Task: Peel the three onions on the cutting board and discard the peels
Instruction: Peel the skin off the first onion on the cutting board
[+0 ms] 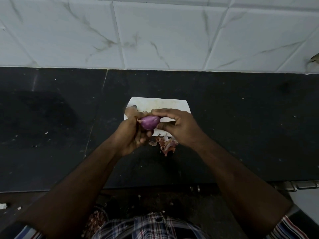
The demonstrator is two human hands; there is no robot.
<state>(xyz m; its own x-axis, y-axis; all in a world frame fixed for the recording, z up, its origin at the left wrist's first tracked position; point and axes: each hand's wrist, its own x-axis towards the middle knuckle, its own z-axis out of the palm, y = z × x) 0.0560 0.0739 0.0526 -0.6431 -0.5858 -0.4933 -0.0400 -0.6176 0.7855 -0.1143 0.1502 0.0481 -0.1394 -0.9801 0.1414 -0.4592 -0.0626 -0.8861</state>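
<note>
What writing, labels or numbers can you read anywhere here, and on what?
None. The white cutting board, the purple onion in the hands, the black counter and the marbled wall tiles carry no readable text, brand or number.

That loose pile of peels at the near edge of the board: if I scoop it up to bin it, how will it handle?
The peels look thin, curled and papery, so they are probably very light and floppy and may crumple in the fingers. They lie as separate scraps, partly off the cutting board onto the counter, so bits will likely scatter or get left behind.
</note>
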